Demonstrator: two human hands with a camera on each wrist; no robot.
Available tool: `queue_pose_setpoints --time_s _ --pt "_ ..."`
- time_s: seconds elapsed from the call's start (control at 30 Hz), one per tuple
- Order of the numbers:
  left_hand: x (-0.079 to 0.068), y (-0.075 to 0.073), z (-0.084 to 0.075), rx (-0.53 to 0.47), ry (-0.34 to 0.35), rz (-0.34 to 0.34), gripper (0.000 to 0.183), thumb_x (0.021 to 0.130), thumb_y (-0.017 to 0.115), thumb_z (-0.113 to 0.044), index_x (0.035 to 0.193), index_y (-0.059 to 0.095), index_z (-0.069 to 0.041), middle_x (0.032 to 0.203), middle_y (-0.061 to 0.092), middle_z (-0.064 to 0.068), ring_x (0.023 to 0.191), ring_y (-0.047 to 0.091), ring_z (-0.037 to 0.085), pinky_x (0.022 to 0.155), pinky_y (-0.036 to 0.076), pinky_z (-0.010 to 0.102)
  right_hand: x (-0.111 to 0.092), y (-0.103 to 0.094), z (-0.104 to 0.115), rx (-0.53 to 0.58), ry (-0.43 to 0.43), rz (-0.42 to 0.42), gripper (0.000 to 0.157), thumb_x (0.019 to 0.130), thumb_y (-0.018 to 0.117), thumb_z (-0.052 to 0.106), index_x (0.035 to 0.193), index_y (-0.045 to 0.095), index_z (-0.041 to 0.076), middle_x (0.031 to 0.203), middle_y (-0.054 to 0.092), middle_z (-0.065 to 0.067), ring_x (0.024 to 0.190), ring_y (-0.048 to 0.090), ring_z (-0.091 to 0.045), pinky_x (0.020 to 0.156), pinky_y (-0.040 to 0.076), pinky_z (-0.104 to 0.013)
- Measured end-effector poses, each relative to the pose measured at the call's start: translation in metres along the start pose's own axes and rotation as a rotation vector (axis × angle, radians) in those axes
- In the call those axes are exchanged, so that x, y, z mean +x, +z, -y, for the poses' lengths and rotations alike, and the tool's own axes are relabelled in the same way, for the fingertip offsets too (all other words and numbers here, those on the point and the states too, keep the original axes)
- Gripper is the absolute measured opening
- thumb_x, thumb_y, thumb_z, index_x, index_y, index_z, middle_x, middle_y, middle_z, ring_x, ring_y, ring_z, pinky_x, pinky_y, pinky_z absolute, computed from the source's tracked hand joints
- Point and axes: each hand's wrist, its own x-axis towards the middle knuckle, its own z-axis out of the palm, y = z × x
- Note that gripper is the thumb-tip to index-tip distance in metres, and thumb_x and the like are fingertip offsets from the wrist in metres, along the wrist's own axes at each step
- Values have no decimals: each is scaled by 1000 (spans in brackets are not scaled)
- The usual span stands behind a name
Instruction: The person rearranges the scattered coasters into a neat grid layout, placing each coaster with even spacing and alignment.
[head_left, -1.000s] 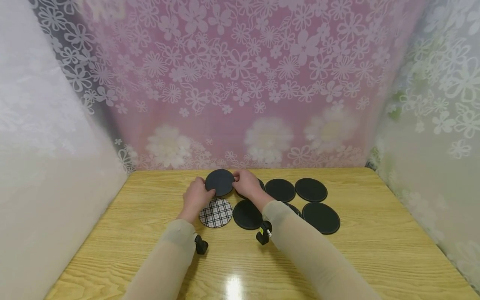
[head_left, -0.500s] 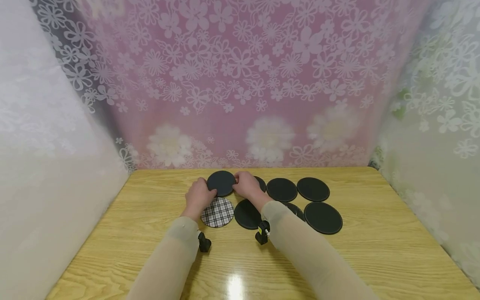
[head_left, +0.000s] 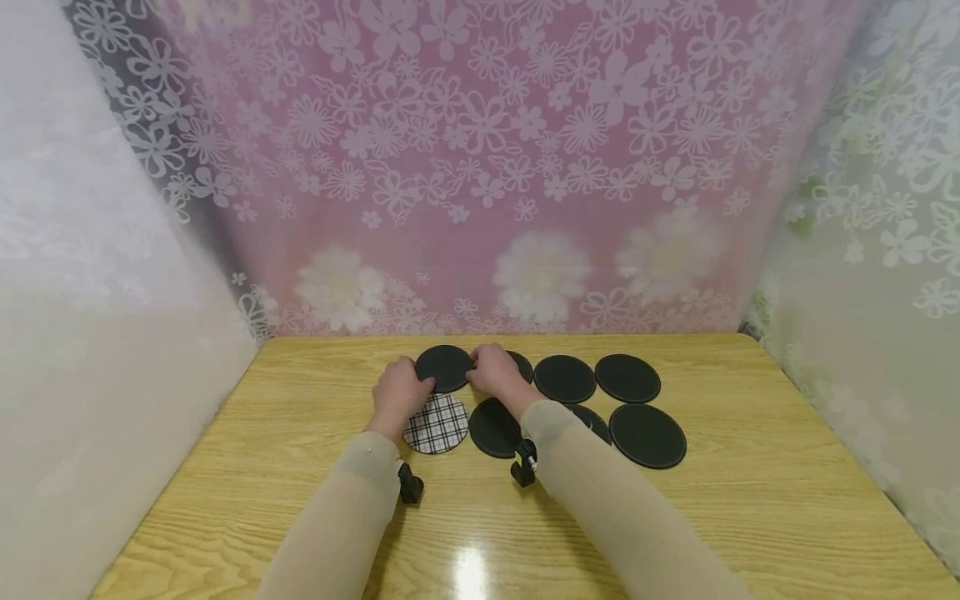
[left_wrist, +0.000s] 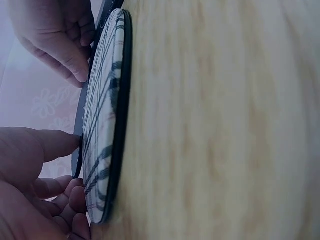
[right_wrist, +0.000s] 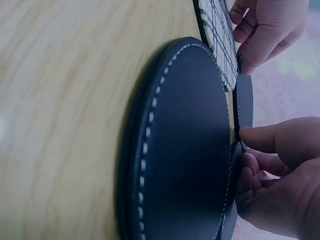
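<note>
Between the two hands, at the back left of the group, a round black coaster (head_left: pixel 444 368) lies about flat at table level. My left hand (head_left: pixel 397 393) pinches its left edge, thumb on the near side. The right hand (head_left: pixel 495 371) holds its right edge between thumb and fingers; that thumb shows in the right wrist view on the coaster's rim (right_wrist: pixel 238 112). Just in front of it lies a plaid-faced coaster (head_left: pixel 437 425), seen edge-on in the left wrist view. A black coaster with white stitching (right_wrist: pixel 187 135) lies to the plaid one's right.
More black coasters continue the two rows to the right, such as a back one (head_left: pixel 564 379) and a front one (head_left: pixel 647 435). The right hand and arm partly cover some. The wooden table (head_left: pixel 300 375) ends at a pink floral curtain (head_left: pixel 480 167).
The held coaster has come down slightly, from raised and tilted to about flat behind the plaid one. Both hands have kept hold of it.
</note>
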Motion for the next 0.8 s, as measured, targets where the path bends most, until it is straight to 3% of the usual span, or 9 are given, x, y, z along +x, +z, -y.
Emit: queue_pose_setpoints --time_s 0.17,0.8 --pt "0 1 0 11 -2 5 56 108 73 -30 148 58 7 142 61 30 132 59 48 112 44 70 1 2 -2 4 12 13 40 110 71 12 148 68 1 141 69 -17 130 67 -33 109 55 -49" --pt "-1 -3 -2 36 3 15 54 110 71 -31 147 59 6 141 62 30 130 61 49 111 44 70 -1 -2 -5 1 -14 18 41 110 71 16 149 67 2 137 69 -16 125 68 -31 107 55 -48"
